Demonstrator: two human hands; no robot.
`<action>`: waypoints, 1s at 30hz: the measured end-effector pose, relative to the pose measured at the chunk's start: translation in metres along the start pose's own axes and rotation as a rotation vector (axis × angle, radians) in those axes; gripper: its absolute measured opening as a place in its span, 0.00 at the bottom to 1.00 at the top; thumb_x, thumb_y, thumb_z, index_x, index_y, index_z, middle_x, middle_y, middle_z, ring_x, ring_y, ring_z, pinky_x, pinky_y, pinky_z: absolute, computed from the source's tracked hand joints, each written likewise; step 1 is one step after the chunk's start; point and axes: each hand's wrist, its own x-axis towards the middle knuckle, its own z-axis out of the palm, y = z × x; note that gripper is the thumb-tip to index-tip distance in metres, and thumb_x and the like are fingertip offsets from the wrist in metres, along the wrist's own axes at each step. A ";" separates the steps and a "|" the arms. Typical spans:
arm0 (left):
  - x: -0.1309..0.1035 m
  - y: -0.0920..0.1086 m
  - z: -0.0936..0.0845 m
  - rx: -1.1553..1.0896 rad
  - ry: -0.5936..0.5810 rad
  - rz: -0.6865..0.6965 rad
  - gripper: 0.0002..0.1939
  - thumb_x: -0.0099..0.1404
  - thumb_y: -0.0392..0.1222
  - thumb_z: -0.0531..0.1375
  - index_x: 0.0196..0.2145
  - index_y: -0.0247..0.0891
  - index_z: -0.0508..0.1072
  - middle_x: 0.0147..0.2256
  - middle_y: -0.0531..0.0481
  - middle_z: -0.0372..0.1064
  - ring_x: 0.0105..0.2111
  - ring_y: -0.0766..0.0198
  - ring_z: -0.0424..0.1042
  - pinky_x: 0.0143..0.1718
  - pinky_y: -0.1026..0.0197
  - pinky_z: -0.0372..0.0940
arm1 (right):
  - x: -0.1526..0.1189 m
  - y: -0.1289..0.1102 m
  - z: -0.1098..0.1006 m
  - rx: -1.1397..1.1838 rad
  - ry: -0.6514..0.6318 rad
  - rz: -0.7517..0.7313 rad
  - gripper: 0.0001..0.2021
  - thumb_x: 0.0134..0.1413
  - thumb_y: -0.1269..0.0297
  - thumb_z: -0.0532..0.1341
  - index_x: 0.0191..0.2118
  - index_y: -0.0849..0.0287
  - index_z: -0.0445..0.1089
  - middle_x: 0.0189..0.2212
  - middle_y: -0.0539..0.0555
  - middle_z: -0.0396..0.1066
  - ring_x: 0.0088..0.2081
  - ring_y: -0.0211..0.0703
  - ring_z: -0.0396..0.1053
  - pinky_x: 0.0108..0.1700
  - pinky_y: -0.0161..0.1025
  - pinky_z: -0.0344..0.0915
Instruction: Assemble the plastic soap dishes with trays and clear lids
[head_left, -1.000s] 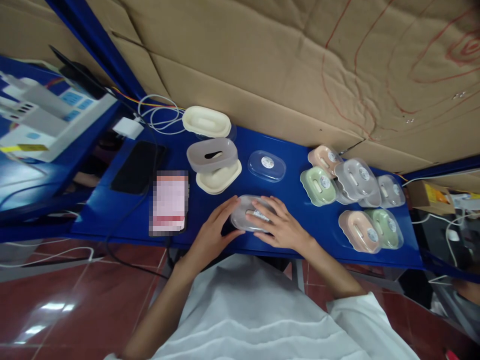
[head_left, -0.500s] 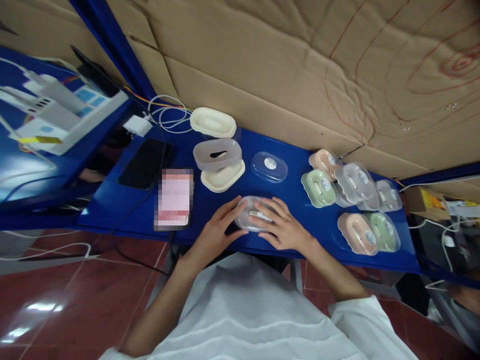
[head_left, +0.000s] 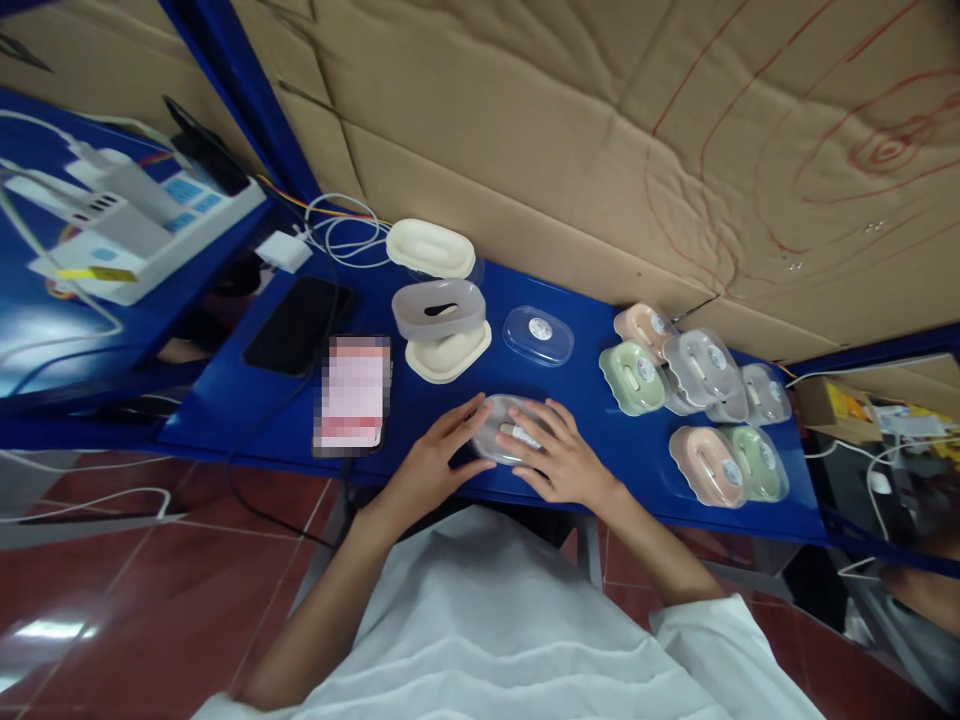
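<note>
Both hands on the gray box [head_left: 491,432], at the near edge of the blue table [head_left: 637,445], front and center, in front of the person's torso. Box sits flat, see-through cover, white label partly hidden by fingers.

Left hand [head_left: 437,455]: thumb at the near edge, fingers at the far edge, holding the box's left end. Right hand [head_left: 566,458]: fingers spread wide over the top and right side; can't tell if it grips or only rests there.

Behind the box, well apart from the hands: loose clear lid [head_left: 551,345], flat, round white sticker on it. Left of that, gray tray [head_left: 405,318] leaning over a cream piece [head_left: 450,360], touching, dark elongated patch visible inside the tray. Farther back, cream tray [head_left: 465,245] near the cardboard wall [head_left: 487,150], something see-through under it.

Right side of table: cluster of stickered boxes with clear covers. Far group: pink box [head_left: 637,325], green box [head_left: 621,380], several gray ones crowded together, overlapping in view. Near group: second pink box [head_left: 697,465] and second green box [head_left: 763,465], side by side.

Left side: phone [head_left: 352,395] with blurred-out screen, dark slab [head_left: 289,330] behind it, white adapter [head_left: 285,252] near a coiled white cable [head_left: 352,240].
</note>
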 end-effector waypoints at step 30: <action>0.008 0.019 0.016 0.198 0.155 -0.077 0.39 0.75 0.52 0.63 0.76 0.50 0.52 0.66 0.37 0.62 0.66 0.47 0.67 0.66 0.43 0.66 | 0.022 0.020 -0.025 0.253 0.051 0.149 0.35 0.71 0.42 0.60 0.77 0.42 0.53 0.77 0.57 0.52 0.77 0.59 0.50 0.75 0.68 0.52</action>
